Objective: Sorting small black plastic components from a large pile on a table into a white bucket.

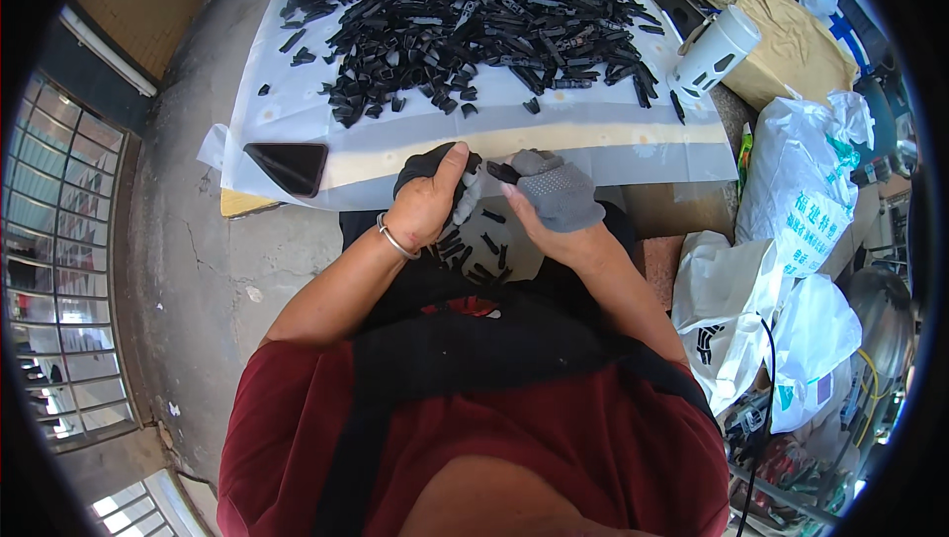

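My left hand (432, 203) is closed at the table's near edge, with a bracelet on its wrist and its thumb bare. Dark and grey glove cloth covers its fingers, and whatever they hold is hidden. Close beside it, my right hand (556, 197), in a grey dotted half-glove, pinches a small black plastic piece (502, 172) between thumb and fingers. The piece points toward the left hand. Below both hands, several similar black pieces (458, 252) lie at my lap. A large heap of black plastic pieces (474, 28) spreads over the covered table (395, 154).
A black phone (301, 167) lies at the table's left front corner. On the right stand a white cup (720, 49) with dark marks, a brown paper sack (796, 48) and white plastic bags (796, 176). A dark cable (768, 389) hangs lower right. Barred windows (69, 241) line the left.
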### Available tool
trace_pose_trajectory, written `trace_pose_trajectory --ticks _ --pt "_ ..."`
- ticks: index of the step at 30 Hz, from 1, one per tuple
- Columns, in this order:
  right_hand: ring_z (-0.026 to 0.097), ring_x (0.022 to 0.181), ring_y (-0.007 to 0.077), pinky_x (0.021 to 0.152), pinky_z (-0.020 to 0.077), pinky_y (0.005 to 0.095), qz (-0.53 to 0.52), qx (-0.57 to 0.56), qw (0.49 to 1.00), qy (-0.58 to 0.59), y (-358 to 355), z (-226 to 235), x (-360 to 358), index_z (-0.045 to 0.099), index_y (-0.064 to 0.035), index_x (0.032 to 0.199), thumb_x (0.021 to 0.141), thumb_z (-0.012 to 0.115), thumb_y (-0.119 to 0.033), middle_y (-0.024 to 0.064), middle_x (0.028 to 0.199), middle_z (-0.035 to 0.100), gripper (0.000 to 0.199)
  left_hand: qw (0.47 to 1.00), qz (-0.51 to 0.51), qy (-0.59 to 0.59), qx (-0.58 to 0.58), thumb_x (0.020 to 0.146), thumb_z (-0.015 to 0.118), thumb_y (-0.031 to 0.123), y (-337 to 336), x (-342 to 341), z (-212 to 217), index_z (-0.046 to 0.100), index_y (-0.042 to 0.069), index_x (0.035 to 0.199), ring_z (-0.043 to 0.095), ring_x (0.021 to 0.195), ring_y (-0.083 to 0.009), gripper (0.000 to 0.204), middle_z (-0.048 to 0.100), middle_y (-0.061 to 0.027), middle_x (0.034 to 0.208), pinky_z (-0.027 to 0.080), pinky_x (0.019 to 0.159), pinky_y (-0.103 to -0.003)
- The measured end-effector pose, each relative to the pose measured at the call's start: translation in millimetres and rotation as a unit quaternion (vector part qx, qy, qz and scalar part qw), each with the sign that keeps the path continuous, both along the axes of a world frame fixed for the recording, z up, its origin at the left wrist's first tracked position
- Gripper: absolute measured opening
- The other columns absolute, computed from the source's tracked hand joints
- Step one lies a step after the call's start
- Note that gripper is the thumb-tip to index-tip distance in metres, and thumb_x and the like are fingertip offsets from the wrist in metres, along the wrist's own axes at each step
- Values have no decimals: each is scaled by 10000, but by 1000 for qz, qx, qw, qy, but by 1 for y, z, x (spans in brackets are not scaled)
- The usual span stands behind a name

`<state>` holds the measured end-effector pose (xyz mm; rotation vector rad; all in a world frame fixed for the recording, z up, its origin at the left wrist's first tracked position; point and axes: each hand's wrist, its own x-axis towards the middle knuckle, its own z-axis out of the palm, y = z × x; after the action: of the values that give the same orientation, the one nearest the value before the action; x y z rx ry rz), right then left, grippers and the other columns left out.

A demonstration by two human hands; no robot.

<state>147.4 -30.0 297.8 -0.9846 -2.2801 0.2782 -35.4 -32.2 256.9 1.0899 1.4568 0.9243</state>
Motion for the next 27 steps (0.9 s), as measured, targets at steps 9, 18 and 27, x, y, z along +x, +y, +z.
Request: trace_pose_trajectory --ticks 9,18,27 --pt "578 730 293 655 453 362 -27 24 999 -20 -5 -4 3 600 -31 917 796 600 -184 127 827 611 195 968 -51 109 219 920 314 431 -6 8 28 585 1 896 580 726 -328 509 602 -180 757 446 682 -355" --pt "569 729 283 635 445 368 -18 134 981 -137 -6 -10 -1 612 -48 832 778 608 -197 89 813 612 158 939 -124 207 246 913 381 225 -7 22 33 572 12 812 579 709 -337 304 603 -170 763 453 639 -372" --pt "564 888 341 780 445 397 -75 -88 985 -129 30 -7 35 589 -30 1001 852 498 -330 171 937 606 348 848 -135 376 347 871 478 308 23 19 24 583 8 894 568 725 -351 318 594 -184 776 455 648 -402"
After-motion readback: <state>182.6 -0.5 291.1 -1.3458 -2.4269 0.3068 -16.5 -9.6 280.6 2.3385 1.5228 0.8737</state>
